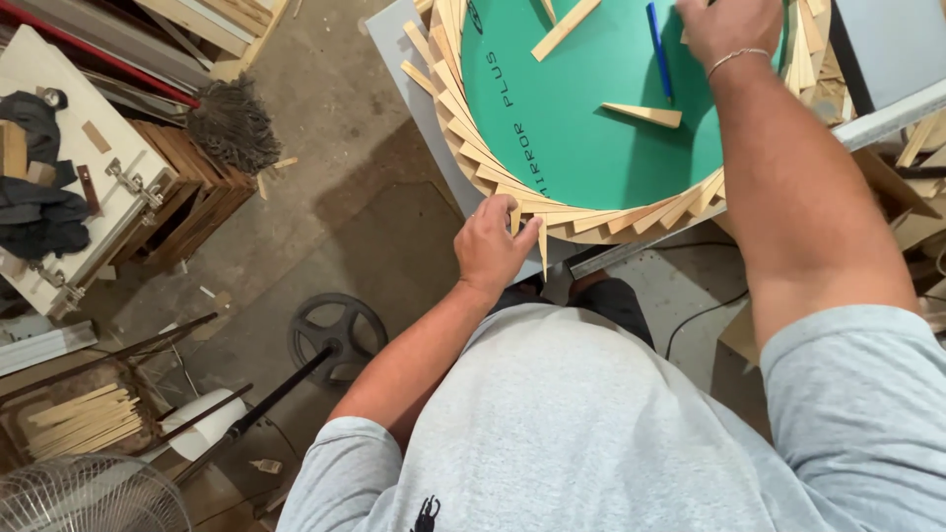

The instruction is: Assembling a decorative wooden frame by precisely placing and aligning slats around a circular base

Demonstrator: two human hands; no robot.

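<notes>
I see the round green disc (591,128) on the bench, ringed by overlapping wooden wedges (473,148). My left hand (496,246) pinches one thin wedge (542,246) at the ring's near edge. My right hand (731,28) rests on the far rim beside a blue pencil (659,49); its grip is hidden.

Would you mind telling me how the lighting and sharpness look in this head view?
Head view: even, soft light; faint shadows under the loose wooden wedge on the green disc; no glare; left hand and right hand sharp; wide-angle bending toward the edges.
</notes>
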